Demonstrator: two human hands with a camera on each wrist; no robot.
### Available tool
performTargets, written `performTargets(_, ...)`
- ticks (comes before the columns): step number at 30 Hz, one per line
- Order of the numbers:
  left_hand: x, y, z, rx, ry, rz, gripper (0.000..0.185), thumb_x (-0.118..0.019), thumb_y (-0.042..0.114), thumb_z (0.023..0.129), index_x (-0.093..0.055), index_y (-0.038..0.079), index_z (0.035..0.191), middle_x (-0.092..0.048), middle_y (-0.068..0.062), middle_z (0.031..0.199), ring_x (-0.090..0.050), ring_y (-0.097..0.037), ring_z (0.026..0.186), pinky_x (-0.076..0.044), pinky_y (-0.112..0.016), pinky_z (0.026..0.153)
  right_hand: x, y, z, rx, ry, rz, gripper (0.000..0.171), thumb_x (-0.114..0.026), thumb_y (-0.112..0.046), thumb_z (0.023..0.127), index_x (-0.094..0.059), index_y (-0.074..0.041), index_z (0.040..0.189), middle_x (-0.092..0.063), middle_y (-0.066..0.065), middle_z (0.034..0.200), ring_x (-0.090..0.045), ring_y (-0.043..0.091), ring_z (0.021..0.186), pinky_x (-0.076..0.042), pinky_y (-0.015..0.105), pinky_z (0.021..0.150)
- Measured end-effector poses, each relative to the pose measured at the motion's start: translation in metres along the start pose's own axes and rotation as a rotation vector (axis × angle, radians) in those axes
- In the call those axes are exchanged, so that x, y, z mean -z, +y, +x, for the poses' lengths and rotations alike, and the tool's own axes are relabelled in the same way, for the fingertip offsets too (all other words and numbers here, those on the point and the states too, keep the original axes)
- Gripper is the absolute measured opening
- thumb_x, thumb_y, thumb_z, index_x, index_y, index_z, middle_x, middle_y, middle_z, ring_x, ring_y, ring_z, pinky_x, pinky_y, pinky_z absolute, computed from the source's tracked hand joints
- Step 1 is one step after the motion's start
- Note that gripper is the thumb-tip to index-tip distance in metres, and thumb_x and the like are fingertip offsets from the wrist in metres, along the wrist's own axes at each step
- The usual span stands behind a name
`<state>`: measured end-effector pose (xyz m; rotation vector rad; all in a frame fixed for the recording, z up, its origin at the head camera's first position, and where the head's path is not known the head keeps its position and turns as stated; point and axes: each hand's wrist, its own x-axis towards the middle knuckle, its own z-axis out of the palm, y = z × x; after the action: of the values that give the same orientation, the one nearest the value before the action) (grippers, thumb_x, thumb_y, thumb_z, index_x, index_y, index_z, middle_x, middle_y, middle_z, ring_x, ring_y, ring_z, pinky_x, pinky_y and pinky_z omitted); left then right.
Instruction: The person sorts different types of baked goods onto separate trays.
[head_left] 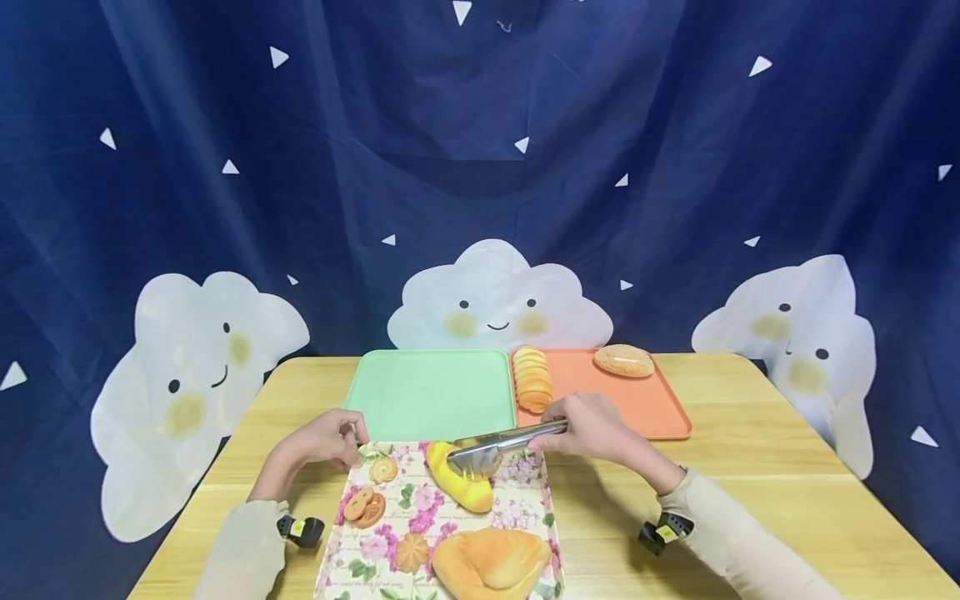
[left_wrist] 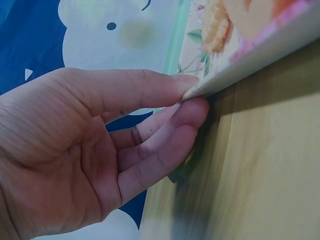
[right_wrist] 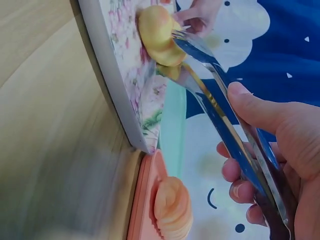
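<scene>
A floral tray [head_left: 517, 479] lies on the wooden table in front of me, with a long yellow bread roll [head_left: 459, 492], several small cookies [head_left: 365, 506] and a large bun [head_left: 491, 562] on it. My right hand [head_left: 592, 427] grips metal tongs [head_left: 506, 442], whose tips close round the far end of the yellow roll [right_wrist: 159, 35]. The tongs [right_wrist: 225, 120] run from that hand [right_wrist: 277, 150] down to the roll. My left hand [head_left: 326, 440] pinches the tray's far left corner [left_wrist: 192, 92] between thumb and fingers [left_wrist: 172, 127].
Behind the floral tray lie a bare green tray [head_left: 427, 392] and an orange tray [head_left: 645, 404] holding a sliced loaf [head_left: 531, 379] and a seeded oval bun [head_left: 625, 360]. A blue curtain with cloud faces hangs behind the table. Table edges lie left and right.
</scene>
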<state>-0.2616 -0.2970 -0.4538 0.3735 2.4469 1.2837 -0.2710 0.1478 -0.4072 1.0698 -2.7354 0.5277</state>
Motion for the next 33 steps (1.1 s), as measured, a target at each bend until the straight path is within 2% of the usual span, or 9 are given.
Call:
performTargets(5,0.001,-0.002,0.001,-0.002,-0.006,-0.005,0.024,-0.071,-0.007,0.073,-0.06,-0.009,0.094,-0.044,0.002,0.064,-0.054,-0.016,0.063,-0.057,-0.034,0.063,0.002,0.002,0.001,-0.009,0.014,0.014,0.023,-0.082,-0.049,0.079,-0.071,-0.03,0.076,-0.054,-0.019,0.063,-0.037,-0.002,0.053,-0.025,0.02,0.048)
performTargets(8,0.001,-0.003,0.002,-0.003,-0.008,-0.01,0.024,-0.071,-0.007,0.073,-0.06,-0.009,0.094,-0.045,0.002,0.064,-0.053,-0.016,0.063,-0.056,-0.034,0.063,0.007,0.004,0.002,-0.034,0.017,0.019,0.024,-0.081,-0.053,0.079,-0.07,-0.032,0.076,-0.055,-0.021,0.064,-0.04,-0.002,0.055,-0.029,0.02,0.05)
performTargets(14,0.001,-0.003,0.001,-0.019,-0.019,-0.037,0.026,-0.072,-0.006,0.072,-0.059,-0.01,0.094,-0.054,-0.001,0.066,-0.061,-0.018,0.065,-0.058,-0.035,0.062,0.019,0.011,0.0,-0.054,0.053,0.096,0.024,-0.083,-0.049,0.079,-0.072,-0.027,0.078,-0.06,-0.018,0.066,-0.044,-0.002,0.055,-0.036,0.02,0.05)
performTargets(19,0.001,-0.003,0.001,-0.032,-0.026,-0.047,0.026,-0.072,-0.006,0.073,-0.059,-0.011,0.095,-0.056,-0.001,0.066,-0.061,-0.018,0.065,-0.058,-0.035,0.063,0.032,0.021,-0.002,-0.078,0.149,0.018,0.024,-0.084,-0.05,0.077,-0.075,-0.027,0.08,-0.066,-0.018,0.07,-0.045,-0.002,0.055,-0.037,0.021,0.05)
performTargets(24,0.002,-0.004,0.002,-0.026,-0.014,-0.033,0.026,-0.072,-0.006,0.072,-0.059,-0.01,0.094,-0.054,0.0,0.065,-0.06,-0.017,0.064,-0.058,-0.034,0.062,0.046,0.034,-0.004,-0.134,0.209,-0.03,0.025,-0.083,-0.053,0.077,-0.074,-0.03,0.079,-0.06,-0.019,0.067,-0.045,0.003,0.058,-0.036,0.023,0.053)
performTargets(27,0.001,-0.003,0.002,-0.019,-0.012,-0.019,0.025,-0.071,-0.006,0.072,-0.059,-0.01,0.094,-0.054,0.0,0.066,-0.06,-0.018,0.064,-0.058,-0.035,0.063,0.054,0.043,-0.006,-0.153,0.249,-0.052,0.026,-0.083,-0.051,0.078,-0.072,-0.028,0.076,-0.056,-0.014,0.066,-0.043,0.005,0.059,-0.033,0.024,0.052)
performTargets(33,-0.001,-0.003,0.002,-0.021,-0.015,-0.023,0.025,-0.072,-0.007,0.072,-0.059,-0.01,0.094,-0.054,0.0,0.065,-0.059,-0.019,0.064,-0.058,-0.036,0.063,0.068,0.063,-0.015,-0.254,0.292,-0.086,0.031,-0.083,-0.052,0.077,-0.079,-0.022,0.087,-0.07,-0.008,0.075,-0.05,0.009,0.058,-0.036,0.027,0.051)
